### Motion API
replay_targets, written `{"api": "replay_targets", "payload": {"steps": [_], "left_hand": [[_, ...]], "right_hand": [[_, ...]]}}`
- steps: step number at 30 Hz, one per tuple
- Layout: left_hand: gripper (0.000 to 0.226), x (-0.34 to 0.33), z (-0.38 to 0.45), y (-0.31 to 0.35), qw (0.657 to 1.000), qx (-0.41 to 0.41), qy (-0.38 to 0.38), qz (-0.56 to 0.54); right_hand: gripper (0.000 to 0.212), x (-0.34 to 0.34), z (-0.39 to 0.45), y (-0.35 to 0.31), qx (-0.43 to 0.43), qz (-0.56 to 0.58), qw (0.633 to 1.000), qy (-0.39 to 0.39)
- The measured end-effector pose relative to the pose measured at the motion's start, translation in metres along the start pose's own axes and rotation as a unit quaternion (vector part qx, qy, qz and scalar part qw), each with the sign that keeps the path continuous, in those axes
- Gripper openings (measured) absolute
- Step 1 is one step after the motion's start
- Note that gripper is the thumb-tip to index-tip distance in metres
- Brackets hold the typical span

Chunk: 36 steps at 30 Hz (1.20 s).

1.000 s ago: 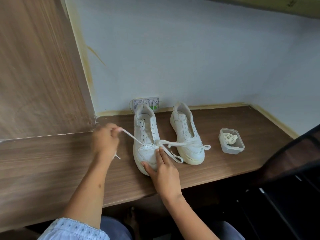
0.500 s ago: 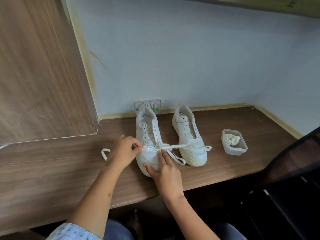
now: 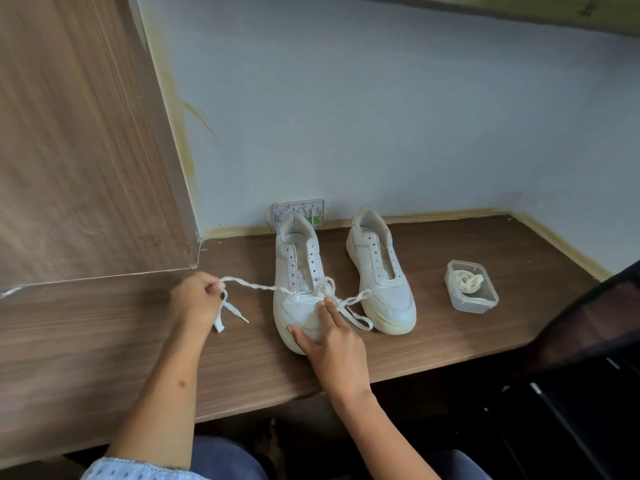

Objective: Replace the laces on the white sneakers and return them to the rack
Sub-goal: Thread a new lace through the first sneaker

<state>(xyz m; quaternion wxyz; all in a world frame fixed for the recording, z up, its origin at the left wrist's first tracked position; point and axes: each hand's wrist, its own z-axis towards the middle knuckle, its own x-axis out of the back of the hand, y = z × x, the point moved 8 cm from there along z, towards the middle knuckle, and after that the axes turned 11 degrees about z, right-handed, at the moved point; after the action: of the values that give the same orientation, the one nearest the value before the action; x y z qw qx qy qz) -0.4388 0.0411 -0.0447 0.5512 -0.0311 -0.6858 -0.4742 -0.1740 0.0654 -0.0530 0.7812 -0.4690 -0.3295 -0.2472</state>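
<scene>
Your left hand (image 3: 197, 301) pinches a lace (image 3: 258, 287) through the left sneaker's (image 3: 301, 282) lowest eyelets; right hand (image 3: 334, 341) presses flat on its toe; right sneaker (image 3: 381, 271) unlaced

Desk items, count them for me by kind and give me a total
White sneakers: 2, the left sneaker and the right sneaker
Loose lace being pulled from the left sneaker: 1
Clear plastic container: 1
Coiled lace inside that container: 1
Total: 5
</scene>
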Motion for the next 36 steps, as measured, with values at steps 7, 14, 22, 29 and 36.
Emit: {"api": "replay_targets", "payload": {"steps": [7, 14, 22, 29, 36], "left_hand": [[0.028, -0.031, -0.032, 0.066, 0.96, -0.251, -0.127, -0.007], [0.011, -0.043, -0.045, 0.096, 0.944, -0.302, -0.131, -0.023], [0.003, -0.047, -0.046, 0.1, 0.938, -0.325, -0.123, 0.019], [0.02, -0.049, -0.04, 0.09, 0.941, -0.302, -0.128, 0.085], [0.033, -0.061, -0.048, 0.09, 0.933, -0.295, -0.195, 0.068]], "right_hand": [[0.036, 0.028, 0.014, 0.003, -0.005, 0.087, 0.996, 0.032], [0.039, 0.024, 0.048, 0.008, 0.082, 0.174, 0.98, -0.048], [0.037, 0.091, 0.063, 0.061, -0.053, 0.158, 0.977, 0.134], [0.071, 0.096, 0.051, 0.055, -0.028, -0.018, 0.977, 0.209], [0.029, 0.021, 0.047, 0.005, 0.054, 0.084, 0.994, -0.04]]}}
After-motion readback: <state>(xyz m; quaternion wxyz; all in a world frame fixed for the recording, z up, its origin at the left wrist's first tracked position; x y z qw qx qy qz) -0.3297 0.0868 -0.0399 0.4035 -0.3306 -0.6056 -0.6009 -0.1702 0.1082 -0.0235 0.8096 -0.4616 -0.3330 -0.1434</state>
